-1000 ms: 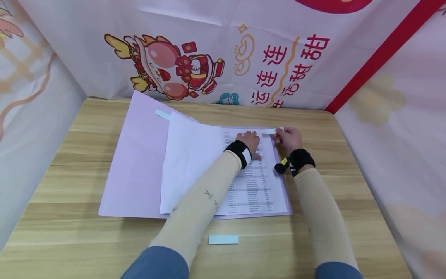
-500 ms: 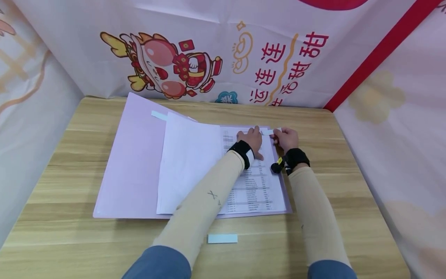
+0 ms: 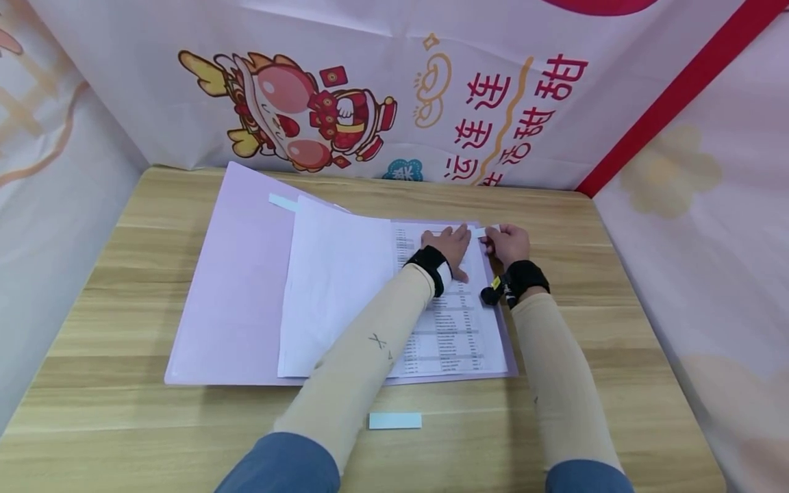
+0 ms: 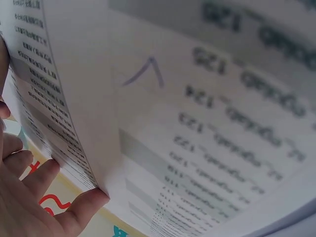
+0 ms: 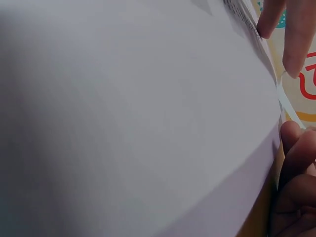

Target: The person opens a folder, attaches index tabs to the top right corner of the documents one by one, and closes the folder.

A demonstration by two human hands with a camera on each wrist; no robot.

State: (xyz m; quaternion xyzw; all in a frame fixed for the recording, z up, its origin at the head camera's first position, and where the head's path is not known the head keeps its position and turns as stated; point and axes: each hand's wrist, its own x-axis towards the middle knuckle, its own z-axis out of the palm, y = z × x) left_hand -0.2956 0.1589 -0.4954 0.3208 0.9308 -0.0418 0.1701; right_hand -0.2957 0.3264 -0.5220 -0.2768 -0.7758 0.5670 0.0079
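A lilac folder (image 3: 228, 301) lies spread on the wooden table, with white sheets inside. Its right-hand page (image 3: 453, 335) carries a printed list in columns. My left hand (image 3: 448, 248) rests on the upper part of that page, fingers spread, fingertips by the left end of a pale blue paper strip (image 3: 479, 233). Thumb and fingers of my right hand (image 3: 509, 244) pinch the strip's right end at the page's top right corner. In the right wrist view the strip (image 5: 292, 109) sticks out past the sheet's edge, between left fingers (image 5: 298, 39) and the right hand (image 5: 298, 182).
Another pale blue strip (image 3: 395, 421) lies on the table in front of the folder. Near the top of the left cover a further strip (image 3: 283, 202) is partly under a turned white sheet (image 3: 339, 287). A printed cloth (image 3: 518, 89) hangs behind the table's far edge.
My left hand has slid right and slightly up the page, its fingertips now at the strip's left end. My right hand moved a little left with the strip, then stayed about there.
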